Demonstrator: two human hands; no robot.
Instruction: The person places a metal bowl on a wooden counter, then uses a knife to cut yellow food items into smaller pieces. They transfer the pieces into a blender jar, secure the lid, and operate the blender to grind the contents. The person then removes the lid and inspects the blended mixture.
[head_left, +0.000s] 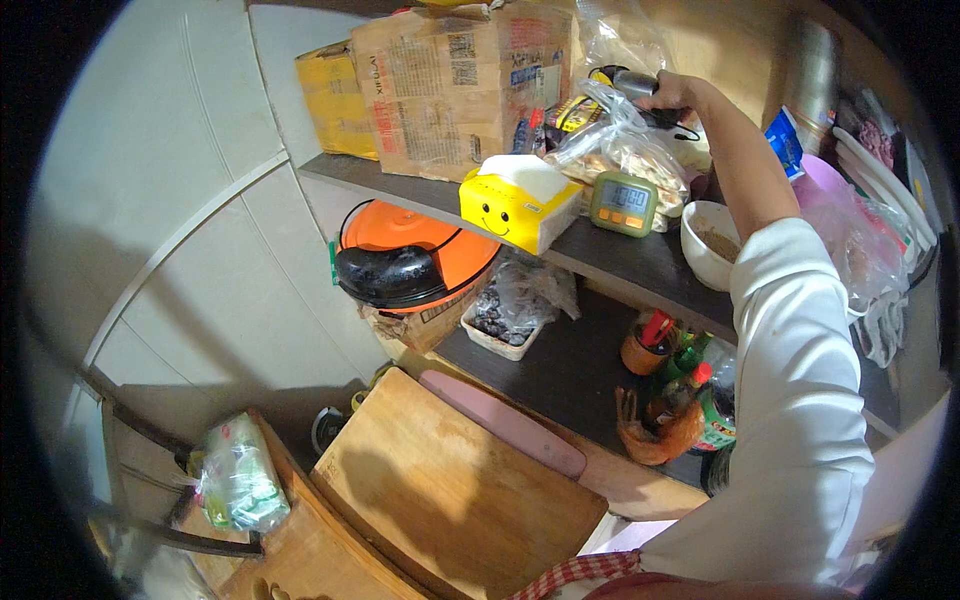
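Stretched over the upper shelf, my right hand (675, 94) is closed around a dark and silver cylindrical object (636, 82) with a black cord or strap; what it is cannot be told. Below the hand lies a knotted clear plastic bag of pale food pieces (637, 165). A green digital timer (624, 203) leans in front of that bag, beside a yellow tissue pack (517, 202) with a smiling face. To the right, a white bowl (709, 255) holds brown granules, partly behind my forearm. My left hand is out of view.
Cardboard boxes (457, 90) stand at the shelf's left. On the lower shelf are an orange lid (405, 221), a white tray of dark items (499, 330) and several bottles (679, 397). A wooden board (465, 480) lies below, near a plastic-wrapped pack (244, 476).
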